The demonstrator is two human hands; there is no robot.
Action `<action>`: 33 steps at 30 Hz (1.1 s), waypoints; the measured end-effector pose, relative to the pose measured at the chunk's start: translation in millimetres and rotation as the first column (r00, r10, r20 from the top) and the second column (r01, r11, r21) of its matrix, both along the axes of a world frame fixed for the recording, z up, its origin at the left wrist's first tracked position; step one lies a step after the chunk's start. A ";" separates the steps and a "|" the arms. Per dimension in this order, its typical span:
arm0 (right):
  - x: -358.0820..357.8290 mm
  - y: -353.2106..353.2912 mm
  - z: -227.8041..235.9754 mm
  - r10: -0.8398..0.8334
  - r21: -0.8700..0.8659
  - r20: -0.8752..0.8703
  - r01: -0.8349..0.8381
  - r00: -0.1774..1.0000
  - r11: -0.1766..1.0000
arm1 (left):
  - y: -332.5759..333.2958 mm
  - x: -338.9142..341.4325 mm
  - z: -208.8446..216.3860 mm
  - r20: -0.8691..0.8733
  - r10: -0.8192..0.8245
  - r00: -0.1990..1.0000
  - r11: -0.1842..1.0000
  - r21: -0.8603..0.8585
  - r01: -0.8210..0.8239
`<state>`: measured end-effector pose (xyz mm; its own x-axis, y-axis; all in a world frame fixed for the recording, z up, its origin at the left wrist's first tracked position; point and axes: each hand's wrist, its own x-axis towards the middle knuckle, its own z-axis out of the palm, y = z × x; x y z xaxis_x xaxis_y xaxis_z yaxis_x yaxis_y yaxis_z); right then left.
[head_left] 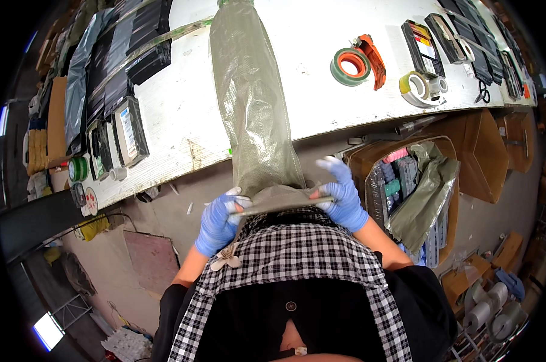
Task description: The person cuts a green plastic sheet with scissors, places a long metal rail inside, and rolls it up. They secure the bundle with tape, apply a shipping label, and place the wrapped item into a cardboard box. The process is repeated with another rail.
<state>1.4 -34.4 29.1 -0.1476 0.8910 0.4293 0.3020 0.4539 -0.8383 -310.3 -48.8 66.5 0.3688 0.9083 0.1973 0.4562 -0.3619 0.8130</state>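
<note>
A long, shiny olive-green woven plastic sack [252, 90] lies down the white table and hangs over its near edge toward me. Its near end is spread wide between my hands, with the hem held level in front of my checked apron. My left hand [219, 221], in a blue glove with pale fingertips, pinches the left corner of that hem. At the right corner my right hand [343, 196], gloved the same way, grips the edge between thumb and lower fingers, while its upper fingers stick out. Whatever lies inside the sack cannot be made out.
On the white table [321, 114] an orange tape dispenser [370, 60] lies beside a green tape roll [350, 67]. Farther right are yellowish tape [415, 89], black boxes and scissors [482, 92]. Dark packages [146, 54] are stacked left. Below right stands a cardboard carton [369, 163] of bundles.
</note>
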 end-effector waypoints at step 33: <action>202.2 203.3 8.4 -0.874 -0.720 0.485 0.558 -0.022 -0.413 | 32.4 77.9 -20.3 -0.267 0.085 0.960 0.972 0.234 -0.021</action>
